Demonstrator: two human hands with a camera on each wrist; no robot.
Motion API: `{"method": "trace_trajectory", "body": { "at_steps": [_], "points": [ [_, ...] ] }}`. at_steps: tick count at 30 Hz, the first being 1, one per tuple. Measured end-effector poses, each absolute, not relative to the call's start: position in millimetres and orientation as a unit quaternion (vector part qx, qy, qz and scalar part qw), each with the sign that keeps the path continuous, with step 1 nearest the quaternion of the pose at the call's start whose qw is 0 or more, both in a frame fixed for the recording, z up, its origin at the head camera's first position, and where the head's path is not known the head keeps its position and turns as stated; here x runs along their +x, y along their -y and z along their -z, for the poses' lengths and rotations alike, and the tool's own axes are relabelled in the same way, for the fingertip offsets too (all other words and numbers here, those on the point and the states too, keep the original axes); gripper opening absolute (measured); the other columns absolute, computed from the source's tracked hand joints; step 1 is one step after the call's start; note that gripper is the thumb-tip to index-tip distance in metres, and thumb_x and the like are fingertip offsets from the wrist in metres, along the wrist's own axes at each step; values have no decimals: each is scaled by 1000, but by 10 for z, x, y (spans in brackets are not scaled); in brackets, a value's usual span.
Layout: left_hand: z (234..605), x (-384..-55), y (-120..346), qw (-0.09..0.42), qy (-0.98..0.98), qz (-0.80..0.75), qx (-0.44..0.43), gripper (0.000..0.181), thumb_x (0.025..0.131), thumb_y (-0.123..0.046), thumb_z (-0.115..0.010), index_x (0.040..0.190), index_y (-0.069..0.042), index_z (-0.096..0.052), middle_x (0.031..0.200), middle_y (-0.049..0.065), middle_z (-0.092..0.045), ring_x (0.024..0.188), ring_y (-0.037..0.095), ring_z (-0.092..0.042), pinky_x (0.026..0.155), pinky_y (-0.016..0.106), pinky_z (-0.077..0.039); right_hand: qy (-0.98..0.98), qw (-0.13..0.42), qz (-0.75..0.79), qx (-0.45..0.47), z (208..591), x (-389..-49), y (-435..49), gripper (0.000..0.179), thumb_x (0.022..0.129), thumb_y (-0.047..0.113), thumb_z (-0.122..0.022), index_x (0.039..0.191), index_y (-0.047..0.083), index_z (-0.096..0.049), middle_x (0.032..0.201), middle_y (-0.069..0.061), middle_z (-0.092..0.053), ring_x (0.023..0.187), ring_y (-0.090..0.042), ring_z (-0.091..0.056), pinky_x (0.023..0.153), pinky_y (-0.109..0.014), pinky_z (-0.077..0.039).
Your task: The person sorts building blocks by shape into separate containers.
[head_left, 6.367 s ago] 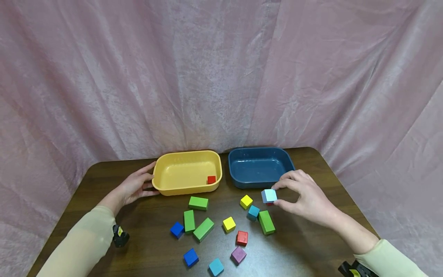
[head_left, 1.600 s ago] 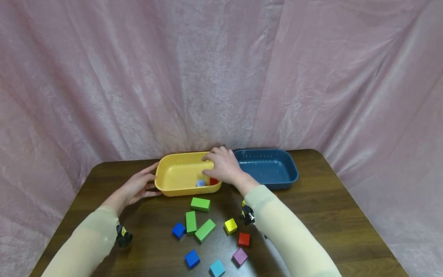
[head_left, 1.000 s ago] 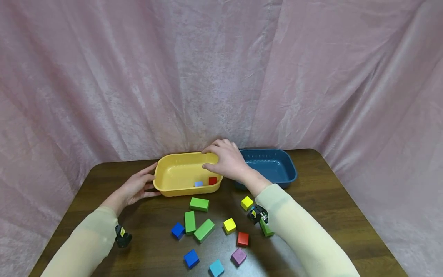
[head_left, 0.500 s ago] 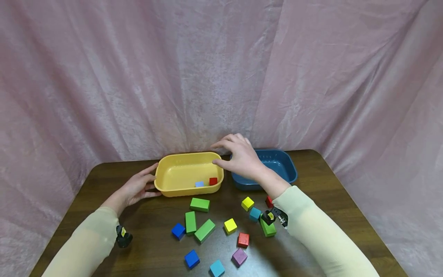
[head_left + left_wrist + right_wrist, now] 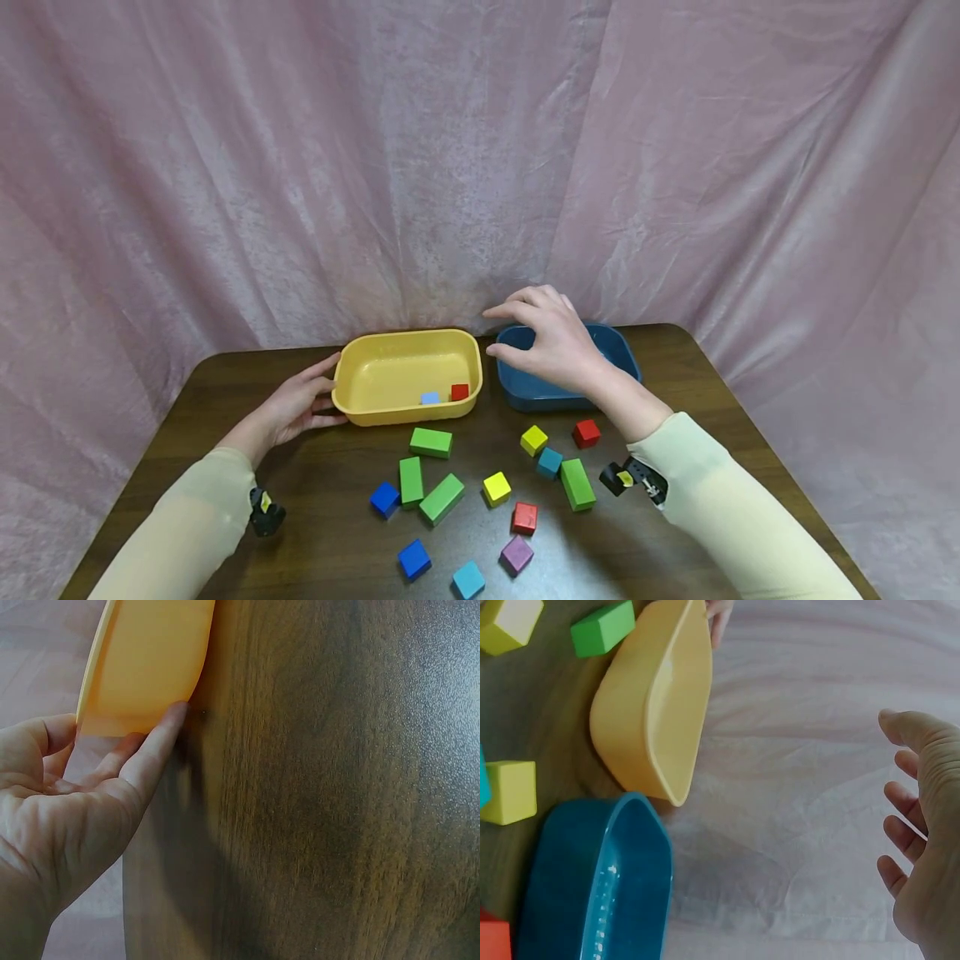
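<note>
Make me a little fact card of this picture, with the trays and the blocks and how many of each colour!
Left grip: touching the yellow tray's left end
Right grip: raised by the blue tray, holding nothing
In yellow tray: one red cube, one light blue cube
Blue tray: partly hidden by the right grip
On table: four green blocks, two dark blue cubes, two yellow cubes, two red cubes, two teal cubes, one purple cube
Behind: pink cloth

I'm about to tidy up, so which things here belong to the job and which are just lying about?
In use, it seems:
left hand, touching yellow tray
red cube, light blue cube inside it
right hand, holding nothing

Lying about, perhaps needed later:
blue tray
green blocks
yellow cubes
other red cubes
dark blue cubes
teal cubes
purple cube
</note>
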State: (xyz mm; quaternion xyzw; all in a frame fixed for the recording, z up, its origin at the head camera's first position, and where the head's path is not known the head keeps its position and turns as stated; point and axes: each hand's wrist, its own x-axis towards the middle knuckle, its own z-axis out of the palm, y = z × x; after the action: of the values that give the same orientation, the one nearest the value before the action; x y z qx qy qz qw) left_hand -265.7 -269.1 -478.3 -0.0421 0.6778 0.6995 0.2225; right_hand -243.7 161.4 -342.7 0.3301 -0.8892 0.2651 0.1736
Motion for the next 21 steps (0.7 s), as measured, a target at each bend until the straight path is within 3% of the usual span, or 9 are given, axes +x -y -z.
{"method": "trace_trajectory", "body": {
  "at_steps": [21],
  "points": [
    [4802,-2670,2694,220,-678,-700,-43,66,110,-13,-41,166,-27,-9,146,28,-38,116,31,-64,98,57,-51,864,241,-150,416,3636,-2083,-2051,40,81,37,-86,117,23,-77,112,0,-65,110,-24,-54,92,-48,-44]
  ]
}}
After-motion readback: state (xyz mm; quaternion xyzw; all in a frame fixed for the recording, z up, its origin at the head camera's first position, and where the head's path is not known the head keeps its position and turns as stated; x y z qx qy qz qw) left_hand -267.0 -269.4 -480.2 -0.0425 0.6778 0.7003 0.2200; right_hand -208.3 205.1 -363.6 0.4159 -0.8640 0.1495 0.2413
